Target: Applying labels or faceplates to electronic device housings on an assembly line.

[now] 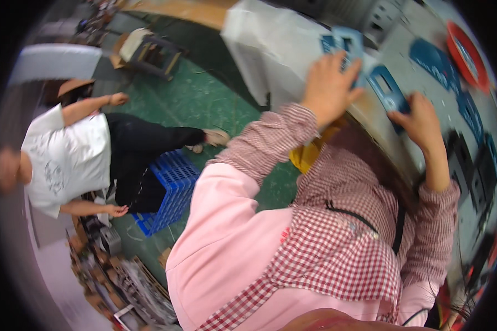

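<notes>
My left hand (328, 88) reaches over the white-covered edge of the workbench, its fingers spread on a light blue flat panel (349, 39) with cutouts. The fingertips rest on that panel, and part of it is hidden under them. To the right, my right hand (423, 122) pinches the near end of a darker blue panel (382, 83) with a long rectangular opening. Thumb and fingers are closed on this panel, which lies tilted over the bench top. Further right on the bench are more blue panels (433, 62), apart from my hands.
A red round tray (468, 55) sits at the far right of the bench, with dark panels (469, 171) nearer. A grey metal piece with holes (382, 21) stands at the back. Left, a person in a white shirt (66, 157) is beside a blue crate (174, 190) on the green floor.
</notes>
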### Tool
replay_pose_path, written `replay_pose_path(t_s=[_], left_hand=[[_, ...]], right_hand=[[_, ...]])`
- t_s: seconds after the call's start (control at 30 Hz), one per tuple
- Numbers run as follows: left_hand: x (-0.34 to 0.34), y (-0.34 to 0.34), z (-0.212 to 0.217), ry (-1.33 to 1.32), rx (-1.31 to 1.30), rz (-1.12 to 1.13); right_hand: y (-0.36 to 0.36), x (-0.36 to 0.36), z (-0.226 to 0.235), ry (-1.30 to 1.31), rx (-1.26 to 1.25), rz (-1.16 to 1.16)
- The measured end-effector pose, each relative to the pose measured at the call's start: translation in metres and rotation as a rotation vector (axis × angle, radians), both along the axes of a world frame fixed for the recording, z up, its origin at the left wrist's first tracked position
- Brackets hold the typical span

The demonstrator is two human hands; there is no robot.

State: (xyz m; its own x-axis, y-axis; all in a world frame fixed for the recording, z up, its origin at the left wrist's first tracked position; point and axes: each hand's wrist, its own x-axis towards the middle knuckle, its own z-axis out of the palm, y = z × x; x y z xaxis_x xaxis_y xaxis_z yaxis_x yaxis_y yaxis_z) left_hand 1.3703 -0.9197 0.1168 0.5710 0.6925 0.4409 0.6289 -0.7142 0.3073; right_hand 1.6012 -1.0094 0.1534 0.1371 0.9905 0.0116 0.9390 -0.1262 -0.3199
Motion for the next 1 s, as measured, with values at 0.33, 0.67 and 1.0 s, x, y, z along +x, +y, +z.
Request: replay_pose_path(t_s=[0.33, 0.67, 1.0], left_hand=[[-0.005, -0.02, -0.005, -0.177, -0.064, 0.052], [0.056, -0.018, 0.009, -0.164, -0.086, -0.125], [0.071, -0.025, 0.008, -0.579, -0.591, -0.218]], right_hand=[[-0.013, 0.018, -0.028, 0.363, 0.072, 0.126], [-0.005, -0.019, 0.017, -0.033, 0.055, 0.219], [-0.027, -0.018, -0.023, 0.04, 0.271, 0.133]])
